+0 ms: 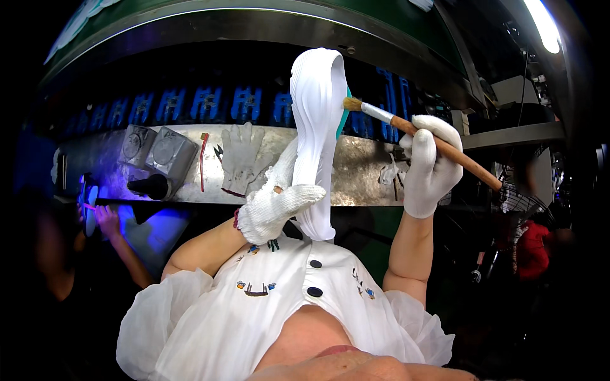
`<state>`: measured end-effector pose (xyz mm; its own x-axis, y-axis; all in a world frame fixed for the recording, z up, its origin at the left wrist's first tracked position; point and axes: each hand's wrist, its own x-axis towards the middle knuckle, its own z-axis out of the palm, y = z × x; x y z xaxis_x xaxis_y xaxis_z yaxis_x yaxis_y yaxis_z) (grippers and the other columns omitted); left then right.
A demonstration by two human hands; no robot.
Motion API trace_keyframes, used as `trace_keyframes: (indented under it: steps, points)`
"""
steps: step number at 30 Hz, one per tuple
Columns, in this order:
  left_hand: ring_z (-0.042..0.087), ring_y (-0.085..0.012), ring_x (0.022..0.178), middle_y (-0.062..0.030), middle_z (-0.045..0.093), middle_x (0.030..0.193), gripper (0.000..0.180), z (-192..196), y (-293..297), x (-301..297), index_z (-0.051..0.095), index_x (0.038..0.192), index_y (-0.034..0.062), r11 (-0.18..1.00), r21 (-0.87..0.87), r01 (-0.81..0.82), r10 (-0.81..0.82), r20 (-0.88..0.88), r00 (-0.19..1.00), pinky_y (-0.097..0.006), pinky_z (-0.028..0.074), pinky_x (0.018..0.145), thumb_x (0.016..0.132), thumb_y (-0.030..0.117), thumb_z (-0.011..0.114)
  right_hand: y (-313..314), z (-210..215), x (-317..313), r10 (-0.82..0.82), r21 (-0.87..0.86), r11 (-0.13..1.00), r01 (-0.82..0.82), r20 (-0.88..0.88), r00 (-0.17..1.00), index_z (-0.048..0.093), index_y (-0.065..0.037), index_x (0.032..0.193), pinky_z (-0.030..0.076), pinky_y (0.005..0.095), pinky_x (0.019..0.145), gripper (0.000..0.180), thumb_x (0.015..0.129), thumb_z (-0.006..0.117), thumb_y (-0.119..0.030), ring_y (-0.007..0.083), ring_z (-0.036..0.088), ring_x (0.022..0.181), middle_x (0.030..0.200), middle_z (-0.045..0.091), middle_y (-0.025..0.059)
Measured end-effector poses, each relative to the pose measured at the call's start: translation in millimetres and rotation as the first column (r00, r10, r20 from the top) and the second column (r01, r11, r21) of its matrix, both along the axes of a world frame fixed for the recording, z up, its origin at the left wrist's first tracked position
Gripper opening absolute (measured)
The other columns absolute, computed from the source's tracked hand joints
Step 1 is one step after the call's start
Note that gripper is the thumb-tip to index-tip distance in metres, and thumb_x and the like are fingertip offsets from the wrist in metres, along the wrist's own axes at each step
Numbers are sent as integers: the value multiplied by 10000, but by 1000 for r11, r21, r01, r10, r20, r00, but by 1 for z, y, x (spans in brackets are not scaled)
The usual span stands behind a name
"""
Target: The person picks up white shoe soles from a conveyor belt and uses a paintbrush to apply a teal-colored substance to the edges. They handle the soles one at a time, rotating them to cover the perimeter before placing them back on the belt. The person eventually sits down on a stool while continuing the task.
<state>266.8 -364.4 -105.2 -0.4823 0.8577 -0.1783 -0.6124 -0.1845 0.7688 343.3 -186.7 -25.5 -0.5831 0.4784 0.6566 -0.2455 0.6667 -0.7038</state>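
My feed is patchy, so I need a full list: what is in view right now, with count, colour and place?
shoe sole: one, white with a teal edge, held upright at centre.
brush: one, wooden handle, metal ferrule, pale bristles touching the sole's teal edge.
metal shelf: one, grey, running across behind the sole.
spare gloves: one pair as far as I can tell, grey-white, lying on the shelf.
grey boxes: two, on the shelf at left.
blue parts: a row, above the shelf; count unclear.
co-worker's arm: one, lower left, in violet light.
left hand: white knit glove, gripping the sole low down.
right hand: white glove, holding the brush.
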Motion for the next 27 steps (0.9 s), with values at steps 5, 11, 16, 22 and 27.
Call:
trace_keyframes:
  steps: [5, 11, 16, 22, 27]
  points:
    - [522, -231, 1094, -112, 504, 1206, 851, -6, 1, 1, 269, 1374, 75, 999, -30, 21, -23, -53, 998, -362, 452, 920, 676, 277, 711, 9, 6, -8, -14, 14, 1000, 14, 2, 1000, 589, 16, 942, 382, 167, 512, 134, 859, 508, -51, 50, 483, 557, 663, 563, 48]
    - [515, -222, 1112, -117, 496, 1233, 807, -13, -3, -2, 309, 1358, 57, 999, 26, 23, -24, 48, 999, -346, 442, 930, 705, 323, 702, 14, 6, -15, -30, -1, 1000, 30, 35, 999, 587, 6, 950, 424, 169, 527, 114, 845, 557, -25, 44, 525, 579, 706, 594, 50]
    - [543, -228, 1081, -147, 523, 1204, 769, -10, -1, -1, 328, 1346, 35, 1000, 2, 18, -18, 105, 994, -336, 461, 910, 747, 366, 678, 8, -1, -7, 74, -5, 997, -74, -3, 997, 583, 22, 950, 446, 179, 555, 125, 831, 574, -15, 69, 553, 627, 757, 608, 66]
    - [592, -246, 987, -184, 529, 1173, 764, 1, -1, -4, 337, 1334, 10, 993, 116, 10, -28, 154, 988, -338, 510, 825, 791, 495, 569, 6, -17, 3, 65, 104, 992, -75, 96, 993, 618, 0, 856, 436, 199, 495, 88, 787, 614, -55, 78, 535, 552, 727, 621, 57]
    - [598, -218, 967, -171, 568, 1108, 642, -12, -1, -10, 384, 1296, 10, 963, 262, -62, 14, 179, 984, -337, 502, 838, 883, 496, 460, -2, -24, 15, 147, 88, 984, -153, 79, 986, 608, 13, 833, 397, 213, 463, 76, 766, 587, -15, 109, 504, 507, 636, 570, 62]
